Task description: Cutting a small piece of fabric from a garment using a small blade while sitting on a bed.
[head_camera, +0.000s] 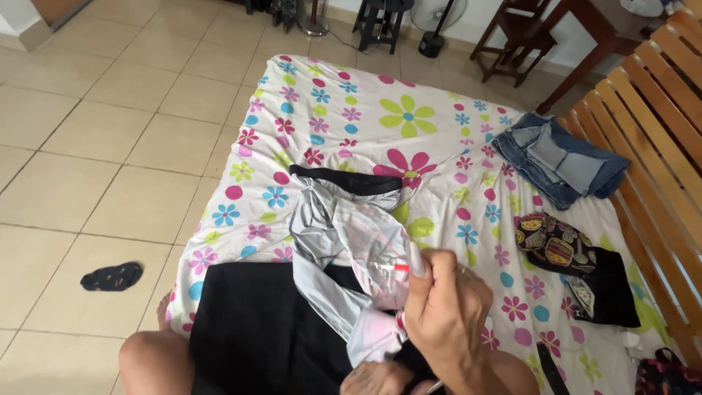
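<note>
Garment: a silvery-grey and pale pink piece of clothing [344, 241] with a black band at its far end, lying on the bed [329, 110] over the flowered sheet, its near end bunched up in the hands.
Far left: a small dark cloth [111, 276] lies on the tiled floor, well apart from the bed.
Black fabric: a dark garment [256, 329] is spread at the near edge, partly under the grey one.
Left hand: left hand [376, 379], low in view and mostly hidden; I cannot tell its grip.
Right hand: right hand [446, 314], fingers curled, pinching the gathered pink fabric.
Step, as I judge: gathering or folding; the next move calls for a second firm hold.
Long axis: runs from the hands away toward the black band, slightly leftward.
Right side: folded jeans [559, 161], a patterned dark garment [559, 249].
</note>
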